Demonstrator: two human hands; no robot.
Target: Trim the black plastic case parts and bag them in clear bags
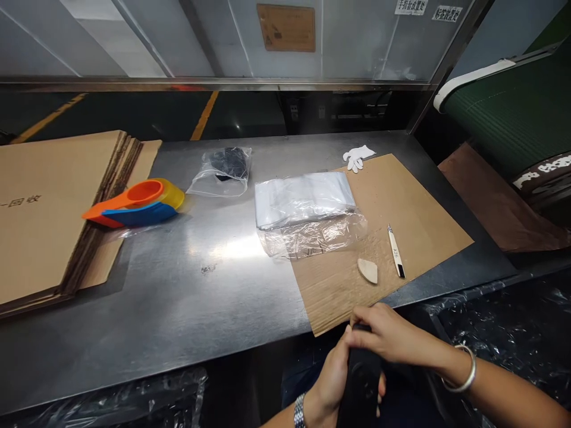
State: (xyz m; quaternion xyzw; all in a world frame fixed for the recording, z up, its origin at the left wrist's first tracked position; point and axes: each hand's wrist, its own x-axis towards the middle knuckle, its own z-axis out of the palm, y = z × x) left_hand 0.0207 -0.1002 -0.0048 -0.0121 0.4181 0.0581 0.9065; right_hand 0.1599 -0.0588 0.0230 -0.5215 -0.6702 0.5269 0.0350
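At the table's near edge, my left hand is wrapped around a black part with a rounded end and small round recesses. My right hand is closed over the upper end of the same part, thumb and fingers bent around it. What the part is, I cannot make out, and its lower end runs out of the picture. Just beyond my hands, a pale wedge-shaped pad and a white-handled craft knife marked A26 lie on a flat cardboard sheet.
A stack of clear plastic bags overlaps the cardboard. Behind lie a white glove and a bag with black contents. An orange-and-blue tape dispenser sits by stacked cardboard. A green conveyor stands right; black plastic-lined bins flank me.
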